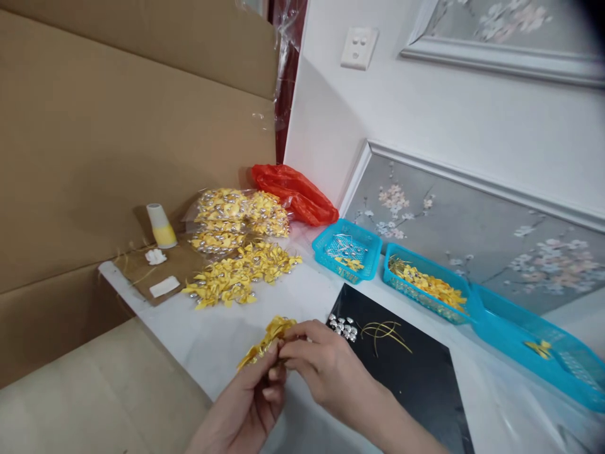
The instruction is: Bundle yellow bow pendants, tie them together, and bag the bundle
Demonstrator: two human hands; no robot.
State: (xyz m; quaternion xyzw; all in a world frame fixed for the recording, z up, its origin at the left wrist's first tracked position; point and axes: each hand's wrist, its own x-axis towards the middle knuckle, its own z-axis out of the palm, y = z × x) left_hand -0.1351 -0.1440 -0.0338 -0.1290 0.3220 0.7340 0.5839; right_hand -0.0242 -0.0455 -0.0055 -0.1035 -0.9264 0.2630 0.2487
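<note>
Pinching a yellow petal cluster (pixel 265 343) over the white table (pixel 208 337), the left hand (pixel 250 397) is closed on it; the right hand (pixel 326 362) bunches its fingers at one end, their hold hidden. Heaped beaded flowers (pixel 236 277) look finished; silver beads (pixel 343 328), gold wires (pixel 385 326) and loose petals (pixel 430 287) apparently remain unused.

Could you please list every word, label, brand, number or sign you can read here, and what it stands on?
None can be read: no lettering shows on the white-and-yellow cone, clear bags, red bag, blue baskets or wall socket; any tiny marks would be too small.
</note>
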